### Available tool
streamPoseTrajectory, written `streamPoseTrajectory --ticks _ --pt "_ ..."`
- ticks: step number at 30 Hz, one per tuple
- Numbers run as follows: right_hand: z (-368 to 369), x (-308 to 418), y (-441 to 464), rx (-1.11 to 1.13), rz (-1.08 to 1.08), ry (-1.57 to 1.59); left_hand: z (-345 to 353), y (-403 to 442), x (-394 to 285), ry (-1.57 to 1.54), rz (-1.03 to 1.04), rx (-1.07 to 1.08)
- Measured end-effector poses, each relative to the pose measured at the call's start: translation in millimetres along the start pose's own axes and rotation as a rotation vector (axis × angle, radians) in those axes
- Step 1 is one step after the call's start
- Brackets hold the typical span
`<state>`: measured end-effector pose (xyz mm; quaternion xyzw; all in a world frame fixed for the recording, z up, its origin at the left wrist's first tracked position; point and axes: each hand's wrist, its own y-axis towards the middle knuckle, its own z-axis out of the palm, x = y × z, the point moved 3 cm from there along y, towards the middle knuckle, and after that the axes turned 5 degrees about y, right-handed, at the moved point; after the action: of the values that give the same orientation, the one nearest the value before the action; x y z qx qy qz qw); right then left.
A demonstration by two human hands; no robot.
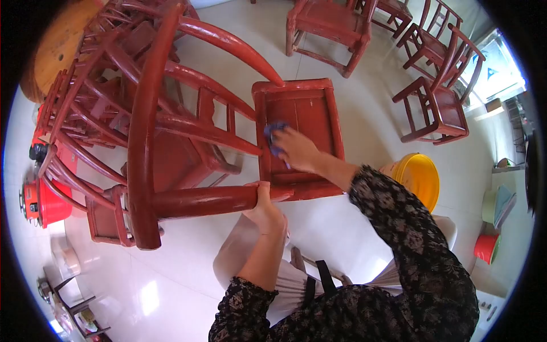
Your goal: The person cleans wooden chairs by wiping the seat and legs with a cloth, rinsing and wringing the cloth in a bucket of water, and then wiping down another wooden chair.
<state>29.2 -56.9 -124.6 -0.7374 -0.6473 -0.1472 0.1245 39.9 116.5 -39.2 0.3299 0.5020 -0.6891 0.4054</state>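
Note:
A dark red wooden chair (299,122) is in front of me, its curved back stretching to the left and its framed seat facing up toward me. My right hand (295,149) presses a bunched blue-purple cloth (276,137) onto the seat panel, near the side where the back joins. The fingers are closed over the cloth. Lower down, my left hand (265,211) is wrapped around the thick chair post close to the seat's near corner. Part of its grip is hidden behind the wood.
Several red chairs are crowded together at left, beside a wooden round tabletop (54,48). More chairs, including a red armchair (330,25), stand at the back and right. A yellow bucket (420,179) is right of my arm. A red tub (55,200) sits far left.

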Motion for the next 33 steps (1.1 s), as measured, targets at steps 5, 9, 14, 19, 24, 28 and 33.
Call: streamPoseTrajectory --ticks 5,9,14,19,24,28,33 --pt "-16 18 -30 0.046 -0.020 -0.057 1 -1 -1 -0.022 0.016 -0.022" --pt "-25 -19 28 -0.058 0.184 -0.209 -3 3 4 0.013 0.069 0.012" --pt "-54 -56 23 0.021 0.110 -0.303 -1 4 0 0.030 0.059 0.025" --pt "-53 -66 -29 -0.082 0.243 -0.373 1 0 -5 0.058 0.106 0.052" --pt "-43 -14 -76 0.176 0.359 -0.251 3 1 0 0.026 0.067 -0.005" --pt "-39 -18 -79 -0.013 0.246 -0.294 -1 3 4 0.004 0.014 0.002" --pt "-51 -65 -20 -0.146 0.385 -0.281 -1 4 3 0.058 0.074 -0.011"
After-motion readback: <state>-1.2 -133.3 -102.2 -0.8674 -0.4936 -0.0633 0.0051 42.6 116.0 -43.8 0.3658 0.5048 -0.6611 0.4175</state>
